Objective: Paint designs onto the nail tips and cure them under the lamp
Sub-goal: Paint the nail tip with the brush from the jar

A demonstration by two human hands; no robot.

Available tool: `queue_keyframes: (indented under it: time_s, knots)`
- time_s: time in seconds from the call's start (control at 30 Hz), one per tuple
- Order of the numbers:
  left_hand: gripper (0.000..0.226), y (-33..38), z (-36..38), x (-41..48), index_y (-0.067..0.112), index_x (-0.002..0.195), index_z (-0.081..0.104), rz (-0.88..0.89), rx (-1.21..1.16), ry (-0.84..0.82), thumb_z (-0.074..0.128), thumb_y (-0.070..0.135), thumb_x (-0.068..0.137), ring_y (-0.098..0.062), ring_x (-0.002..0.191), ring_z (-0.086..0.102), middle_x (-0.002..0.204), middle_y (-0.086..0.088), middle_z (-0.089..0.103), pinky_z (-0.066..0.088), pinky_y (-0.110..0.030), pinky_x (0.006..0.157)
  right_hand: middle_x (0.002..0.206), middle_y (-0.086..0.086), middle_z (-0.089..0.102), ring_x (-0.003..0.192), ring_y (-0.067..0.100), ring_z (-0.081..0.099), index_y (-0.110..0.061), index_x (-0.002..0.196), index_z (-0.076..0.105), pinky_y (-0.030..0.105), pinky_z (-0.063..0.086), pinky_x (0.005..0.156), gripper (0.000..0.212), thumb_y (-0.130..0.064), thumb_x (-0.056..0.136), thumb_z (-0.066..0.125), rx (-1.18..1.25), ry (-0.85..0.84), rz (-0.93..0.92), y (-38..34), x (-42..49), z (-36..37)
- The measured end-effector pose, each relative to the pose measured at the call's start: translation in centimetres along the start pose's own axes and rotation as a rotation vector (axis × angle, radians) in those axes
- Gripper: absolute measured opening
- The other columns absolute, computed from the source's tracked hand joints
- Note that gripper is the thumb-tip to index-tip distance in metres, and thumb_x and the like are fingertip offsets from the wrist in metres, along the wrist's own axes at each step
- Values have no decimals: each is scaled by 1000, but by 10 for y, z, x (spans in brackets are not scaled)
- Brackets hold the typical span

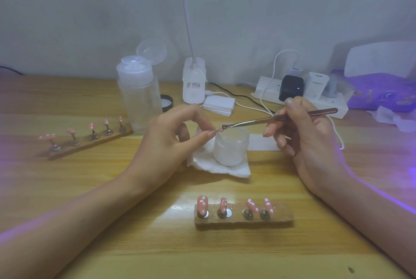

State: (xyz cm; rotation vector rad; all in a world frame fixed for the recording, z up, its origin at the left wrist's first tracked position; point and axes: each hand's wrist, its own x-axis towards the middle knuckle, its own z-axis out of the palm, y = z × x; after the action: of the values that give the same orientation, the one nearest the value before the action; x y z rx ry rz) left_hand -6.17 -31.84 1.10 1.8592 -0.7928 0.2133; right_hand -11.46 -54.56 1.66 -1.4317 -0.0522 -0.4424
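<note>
My left hand [173, 134] pinches a small pink nail tip [219, 130] between thumb and forefinger, over a white jar [230, 147]. My right hand [301, 134] grips a thin metallic brush [279, 118] whose flat end touches that nail tip. A wooden holder [244, 219] near me carries several pink nail tips with white dots [202, 204]. A second holder [90, 142] at the left carries several more pink tips.
The jar stands on a white wipe [221, 167]. Behind are a clear pump bottle [138, 94] with its lid flipped up, a white lamp base [194, 81] with a gooseneck, a stack of pads [218, 102], a power strip [301, 94] with plugs and purple packaging [382, 92].
</note>
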Motion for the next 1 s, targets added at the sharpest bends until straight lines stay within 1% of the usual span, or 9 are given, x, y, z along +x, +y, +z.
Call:
queue_keyframes:
  time_s: [0.13,0.3,0.43,0.53,0.67,0.77,0.87,0.93,1.0]
  knots:
    - [13,0,0,0,15,80,65,-7,-5,-1,74,12,89,-8,41,46,57,26,56,37,-16,52,62,8,69,43,10,45,-18,76,52,15,30,38,28,-28,103,51,-38,25,27,1,0,1]
    - [13,0,1,1,14,79,64,-8,-8,-1,74,11,88,-6,41,44,56,26,56,35,-15,51,63,8,69,43,11,45,-19,77,52,16,30,39,27,-36,98,56,-5,-2,15,-1,0,1]
    - [13,0,0,1,12,79,64,-8,-24,-3,74,11,88,-5,39,47,54,24,55,36,-16,49,63,8,68,42,9,43,-17,77,52,15,28,38,28,-28,102,50,-28,30,42,0,0,0]
    - [12,0,1,0,13,80,65,-17,-21,-3,74,12,88,-5,40,45,53,24,55,36,-16,49,64,8,69,44,10,44,-21,75,54,17,28,40,27,-32,101,52,-14,7,22,-1,-1,0]
    - [12,0,1,0,13,80,65,-25,-22,-3,73,12,88,-4,39,43,52,24,54,34,-15,49,63,8,69,44,10,44,-19,76,53,15,28,39,29,-26,104,49,-41,26,40,1,-1,1]
    - [12,1,1,0,12,79,64,-27,-27,-1,73,11,88,-4,38,43,51,23,53,35,-15,48,64,7,69,44,10,43,-21,75,54,16,26,41,28,-32,101,52,-9,27,18,-1,0,1]
    - [13,1,1,0,12,79,64,-24,-24,0,73,11,88,-4,38,43,53,25,54,35,-15,48,68,8,71,45,10,44,-25,73,55,14,29,41,29,-34,100,53,-41,-11,19,-1,-1,3]
    - [12,1,0,0,12,79,65,-24,-23,-3,74,11,88,-4,39,43,54,25,54,35,-15,49,67,9,71,44,10,42,-26,70,55,13,32,42,33,-31,103,52,-56,25,41,0,-1,3]
    - [12,1,0,0,12,79,65,-22,-20,-2,73,11,88,-4,39,44,54,24,54,35,-15,49,67,8,71,44,10,41,-26,71,55,14,33,43,32,-33,102,53,-34,39,35,-1,-1,2]
